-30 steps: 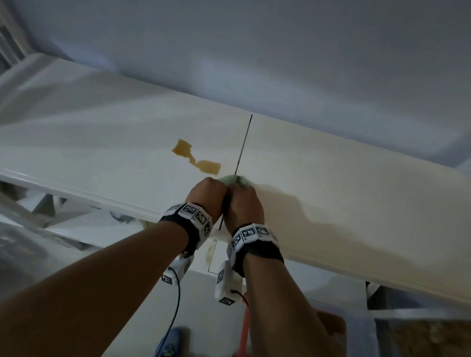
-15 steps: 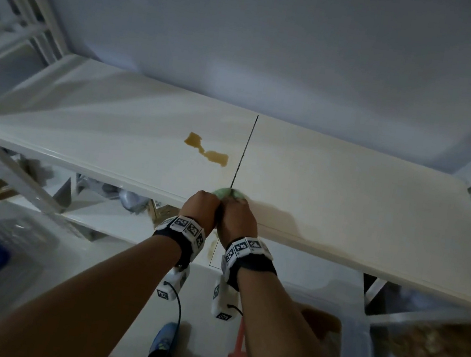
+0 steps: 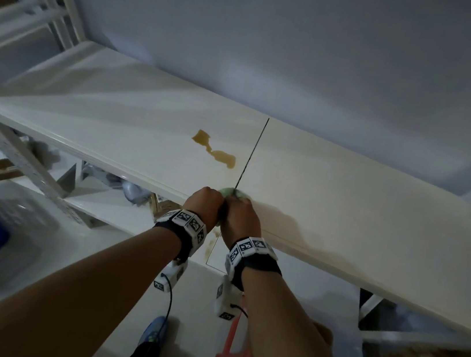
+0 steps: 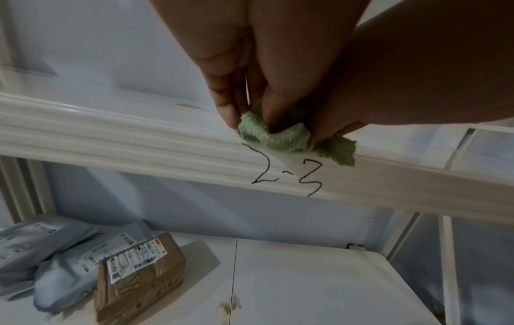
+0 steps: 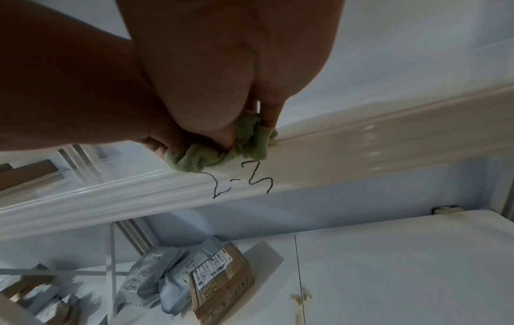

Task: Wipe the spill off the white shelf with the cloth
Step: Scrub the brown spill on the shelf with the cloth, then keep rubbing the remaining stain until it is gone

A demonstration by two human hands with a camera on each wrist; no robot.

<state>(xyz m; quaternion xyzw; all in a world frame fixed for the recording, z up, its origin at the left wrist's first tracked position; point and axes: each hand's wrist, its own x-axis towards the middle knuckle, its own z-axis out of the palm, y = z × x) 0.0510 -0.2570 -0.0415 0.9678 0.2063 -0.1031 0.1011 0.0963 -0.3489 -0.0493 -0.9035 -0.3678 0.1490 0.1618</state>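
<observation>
Head view: both hands, left hand (image 3: 205,204) and right hand (image 3: 242,218), pinch a bunched green cloth (image 4: 281,137) at the front edge of the white shelf (image 3: 347,194), just short of the brown spill (image 3: 217,150) beside the shelf's centre seam.

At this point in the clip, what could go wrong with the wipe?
The green cloth is bunched small between the left hand and right hand at the shelf's front edge, short of the brown spill. A wad that small may smear it. The spill lies beside the seam, so liquid could be pushed in.
</observation>
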